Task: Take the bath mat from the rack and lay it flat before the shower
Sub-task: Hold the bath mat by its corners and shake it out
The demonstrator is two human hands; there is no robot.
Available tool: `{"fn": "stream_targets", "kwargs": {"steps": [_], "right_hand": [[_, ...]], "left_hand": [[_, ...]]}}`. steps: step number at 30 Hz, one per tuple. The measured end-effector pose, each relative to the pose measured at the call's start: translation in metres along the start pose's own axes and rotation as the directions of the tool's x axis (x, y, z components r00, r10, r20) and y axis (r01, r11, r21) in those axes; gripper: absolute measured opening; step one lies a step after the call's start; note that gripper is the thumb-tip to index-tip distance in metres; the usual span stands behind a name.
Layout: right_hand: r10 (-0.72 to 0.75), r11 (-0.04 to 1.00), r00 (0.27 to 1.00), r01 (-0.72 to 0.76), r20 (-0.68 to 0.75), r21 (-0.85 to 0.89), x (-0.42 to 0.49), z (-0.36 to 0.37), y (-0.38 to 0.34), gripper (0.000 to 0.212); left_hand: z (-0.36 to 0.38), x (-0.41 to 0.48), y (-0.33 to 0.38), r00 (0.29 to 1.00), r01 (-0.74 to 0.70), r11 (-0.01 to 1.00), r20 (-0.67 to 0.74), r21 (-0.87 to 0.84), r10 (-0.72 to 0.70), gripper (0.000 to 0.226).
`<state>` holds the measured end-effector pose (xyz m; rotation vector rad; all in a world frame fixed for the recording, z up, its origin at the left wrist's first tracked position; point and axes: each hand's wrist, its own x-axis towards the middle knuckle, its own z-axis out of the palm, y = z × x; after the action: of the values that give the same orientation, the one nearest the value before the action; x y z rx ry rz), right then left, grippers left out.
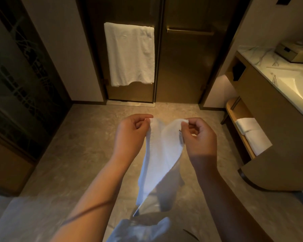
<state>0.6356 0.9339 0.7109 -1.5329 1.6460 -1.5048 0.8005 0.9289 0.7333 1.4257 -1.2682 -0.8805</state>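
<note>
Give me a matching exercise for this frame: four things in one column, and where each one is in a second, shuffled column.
Things:
1. bath mat
2. hanging towel
3. folded towels
4. sink basin

Places:
A. set in the marble counter at right
B. on the low shelf under the vanity
C. draped over the bar on the left glass door
D. held by its top edge between the left hand and right hand, hanging above the floor

Pairs: 1-D, 2-C, 3-B, 4-A

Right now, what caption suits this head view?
Both hands, left hand and right hand, hold the white bath mat above the floor.
</note>
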Motion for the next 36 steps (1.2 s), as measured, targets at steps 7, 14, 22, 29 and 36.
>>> {"fn": "stream_targets", "kwargs": {"steps": [7,14,22,29,36], "right_hand": [[0.032,0.996,0.997,-0.037,-0.066,-0.083,0.012,-0.030,0.030,0.010],[0.058,0.995,0.993,-0.066,-0.100,-0.080,0.019,-0.050,0.056,0.013],[0.091,0.977,0.978,-0.123,-0.187,-0.173,0.030,-0.067,0.076,0.018],[0.140,0.958,0.960,-0.194,-0.243,-0.212,0.034,-0.084,0.090,0.022],[0.216,0.929,0.916,-0.300,-0.338,-0.218,0.039,-0.097,0.109,0.024]], "left_hand": [[-0.013,0.012,-0.012,0.997,0.075,0.995,-0.016,-0.062,-0.076,0.016],[-0.019,0.017,-0.023,0.993,0.114,0.993,-0.010,-0.023,-0.114,0.015],[-0.030,0.028,-0.048,0.989,0.129,0.988,-0.087,0.084,-0.122,0.015],[-0.041,0.036,-0.069,0.979,0.148,0.974,-0.167,0.173,-0.120,0.015],[-0.053,0.046,-0.083,0.956,0.182,0.964,-0.264,0.192,-0.128,0.016]]}}
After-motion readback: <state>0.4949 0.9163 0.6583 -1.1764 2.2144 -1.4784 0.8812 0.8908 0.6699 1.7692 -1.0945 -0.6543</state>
